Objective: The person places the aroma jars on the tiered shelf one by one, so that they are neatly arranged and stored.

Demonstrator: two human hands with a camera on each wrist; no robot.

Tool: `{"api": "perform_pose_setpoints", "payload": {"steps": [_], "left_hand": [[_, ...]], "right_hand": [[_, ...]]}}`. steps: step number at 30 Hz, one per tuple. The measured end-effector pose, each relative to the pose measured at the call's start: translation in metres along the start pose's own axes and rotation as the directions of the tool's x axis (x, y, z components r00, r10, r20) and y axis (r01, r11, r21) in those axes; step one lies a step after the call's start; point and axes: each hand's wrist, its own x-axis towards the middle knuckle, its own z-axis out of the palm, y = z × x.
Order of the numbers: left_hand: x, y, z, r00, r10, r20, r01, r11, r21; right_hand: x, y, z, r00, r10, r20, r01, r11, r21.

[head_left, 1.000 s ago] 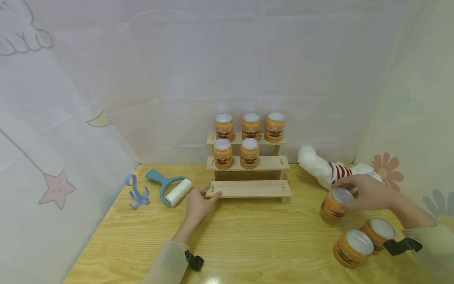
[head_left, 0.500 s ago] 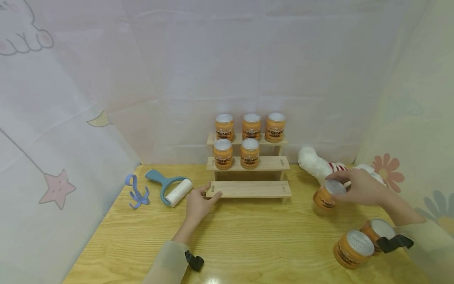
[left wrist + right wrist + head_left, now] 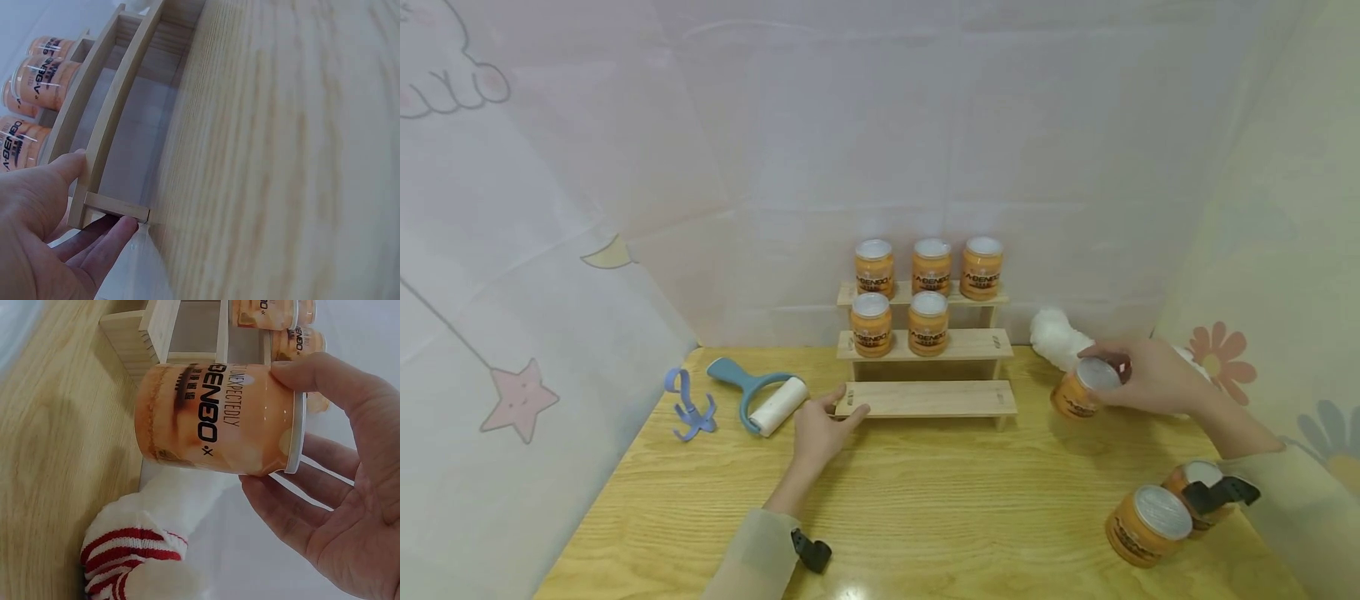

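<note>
Two hands are in view about the wooden shelf [image 3: 925, 398]. The left hand [image 3: 818, 429] grips the left end of its lowest step, thumb against the board and fingers bent in by the leg, with a narrow gap between. Right of the shelf, the right hand [image 3: 1161, 377] holds an orange jar [image 3: 1075, 400], thumb and fingers spread about as wide as the jar and pressed near its rim, the palm apart from it.

That jar is close to upright: its silvery top faces up, its base points toward the table [image 3: 910, 517], and its long axis runs roughly vertical. Its label shows bold dark "BENBO", with "UNEXPECTEDLY" in smaller letters alongside; smaller characters nearby are too blurred to read.

Five similar jars stand on the shelf, three on the top step [image 3: 901, 292] and two on the middle step [image 3: 973, 342], their dark lettering facing forward. Two more jars [image 3: 1131, 533] stand right of the shelf and nearer the person. A white plush toy [image 3: 1058, 340] lies just right of the shelf.
</note>
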Motion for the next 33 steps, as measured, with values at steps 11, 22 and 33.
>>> {"api": "perform_pose_setpoints", "payload": {"steps": [11,22,33], "left_hand": [[0.001,0.001,0.000,1.000,0.004,0.012,-0.004,1.000,-0.018],[0.001,0.001,0.000,1.000,0.017,0.002,-0.017,1.000,-0.015],[0.000,0.000,0.000,1.000,0.017,0.001,-0.017,1.000,-0.019]], "right_hand": [[0.013,-0.008,-0.001,1.000,0.019,-0.011,-0.018,0.999,0.043],[0.030,-0.015,-0.001,0.998,0.040,-0.041,-0.038,0.998,0.052],[0.039,-0.021,0.002,0.995,0.065,-0.070,-0.060,0.996,0.072]]}}
